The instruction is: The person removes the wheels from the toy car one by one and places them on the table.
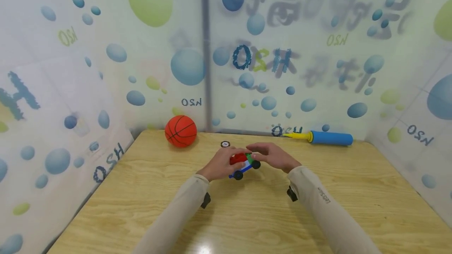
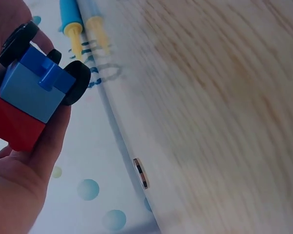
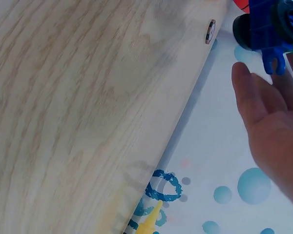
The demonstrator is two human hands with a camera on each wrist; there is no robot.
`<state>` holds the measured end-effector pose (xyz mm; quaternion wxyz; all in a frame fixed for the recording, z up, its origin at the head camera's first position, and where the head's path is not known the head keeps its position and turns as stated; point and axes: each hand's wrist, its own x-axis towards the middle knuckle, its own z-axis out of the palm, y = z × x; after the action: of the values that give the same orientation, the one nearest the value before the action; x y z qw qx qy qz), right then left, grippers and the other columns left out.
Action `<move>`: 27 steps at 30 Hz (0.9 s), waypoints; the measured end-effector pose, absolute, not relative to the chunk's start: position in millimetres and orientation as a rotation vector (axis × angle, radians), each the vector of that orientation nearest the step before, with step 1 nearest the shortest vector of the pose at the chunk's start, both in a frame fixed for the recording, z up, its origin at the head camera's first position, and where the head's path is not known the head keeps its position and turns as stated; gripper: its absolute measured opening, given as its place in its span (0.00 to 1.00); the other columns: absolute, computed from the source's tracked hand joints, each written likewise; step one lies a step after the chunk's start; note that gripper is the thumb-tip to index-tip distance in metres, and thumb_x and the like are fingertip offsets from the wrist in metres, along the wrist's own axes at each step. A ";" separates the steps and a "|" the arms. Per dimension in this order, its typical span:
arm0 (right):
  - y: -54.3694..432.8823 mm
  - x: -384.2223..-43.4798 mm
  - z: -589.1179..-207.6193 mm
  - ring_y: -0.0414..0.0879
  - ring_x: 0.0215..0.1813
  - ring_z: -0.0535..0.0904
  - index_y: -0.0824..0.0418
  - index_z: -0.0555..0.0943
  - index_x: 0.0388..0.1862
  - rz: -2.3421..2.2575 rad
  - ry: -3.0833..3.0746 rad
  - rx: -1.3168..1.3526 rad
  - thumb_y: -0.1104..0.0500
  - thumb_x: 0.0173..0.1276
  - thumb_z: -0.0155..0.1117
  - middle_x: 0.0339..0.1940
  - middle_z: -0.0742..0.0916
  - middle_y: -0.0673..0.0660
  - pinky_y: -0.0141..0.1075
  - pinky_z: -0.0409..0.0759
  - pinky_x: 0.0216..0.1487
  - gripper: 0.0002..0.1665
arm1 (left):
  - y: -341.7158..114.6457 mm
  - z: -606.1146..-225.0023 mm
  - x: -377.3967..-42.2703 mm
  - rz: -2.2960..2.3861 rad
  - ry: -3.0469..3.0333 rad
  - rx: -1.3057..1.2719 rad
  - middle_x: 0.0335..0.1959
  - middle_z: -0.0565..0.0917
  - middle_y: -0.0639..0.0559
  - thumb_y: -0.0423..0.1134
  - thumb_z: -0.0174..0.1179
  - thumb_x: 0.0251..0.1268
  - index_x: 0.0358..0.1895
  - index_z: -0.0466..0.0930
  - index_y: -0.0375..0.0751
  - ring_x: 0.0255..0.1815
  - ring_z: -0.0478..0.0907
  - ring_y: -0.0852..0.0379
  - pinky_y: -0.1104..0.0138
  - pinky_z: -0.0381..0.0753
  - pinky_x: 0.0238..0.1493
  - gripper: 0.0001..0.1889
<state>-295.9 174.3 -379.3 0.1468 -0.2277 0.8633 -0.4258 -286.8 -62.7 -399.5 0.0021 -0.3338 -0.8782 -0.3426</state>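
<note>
At the left, a red ball (image 1: 181, 131) rests near the back edge of the wooden table (image 1: 268, 222); next comes the left hand (image 1: 219, 164), thumb and fingers curled around the red part of a toy car (image 2: 33, 92), with a small round disc (image 1: 225, 144) lying just beyond. The car is held above the tabletop between both hands, the right hand (image 1: 277, 156) pinching its green end, and a blue-and-yellow pump (image 1: 332, 138) lies farther right along the back edge.
</note>
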 end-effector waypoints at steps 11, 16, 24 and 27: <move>186.1 -284.5 -383.3 0.61 0.70 0.75 0.51 0.70 0.74 -1.468 2.530 -0.547 0.55 0.77 0.58 0.70 0.79 0.64 0.59 0.74 0.69 0.28 | -67.0 -398.4 -286.9 -1.193 -2.689 -0.933 0.60 0.81 0.47 0.39 0.61 0.71 0.67 0.76 0.52 0.53 0.76 0.52 0.59 0.83 0.53 0.22; 184.2 -281.1 -387.9 0.64 0.60 0.81 0.51 0.76 0.69 -1.576 2.548 -0.535 0.57 0.75 0.60 0.58 0.85 0.65 0.55 0.83 0.58 0.24 | -67.0 -398.0 -285.7 -1.262 -2.678 -0.887 0.58 0.81 0.47 0.38 0.60 0.72 0.67 0.74 0.53 0.52 0.76 0.52 0.59 0.83 0.53 0.22; 179.4 -277.9 -396.3 0.64 0.51 0.84 0.56 0.77 0.68 -1.653 2.479 -0.590 0.57 0.74 0.61 0.54 0.85 0.73 0.54 0.84 0.50 0.24 | -64.7 -398.3 -284.3 -1.303 -2.667 -0.889 0.51 0.78 0.45 0.39 0.57 0.75 0.71 0.71 0.58 0.47 0.72 0.52 0.64 0.76 0.46 0.24; 177.1 -277.0 -396.3 0.60 0.48 0.86 0.57 0.76 0.68 -1.669 2.474 -0.602 0.56 0.75 0.61 0.54 0.85 0.73 0.54 0.85 0.49 0.24 | -63.5 -398.5 -283.9 -1.349 -2.669 -0.860 0.50 0.78 0.45 0.41 0.57 0.75 0.71 0.71 0.61 0.47 0.71 0.52 0.63 0.75 0.47 0.24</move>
<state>-277.0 177.1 -396.3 0.0485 -0.1974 0.8117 -0.5476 -283.9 -63.5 -398.5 0.0148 -0.2764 -0.8576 -0.4334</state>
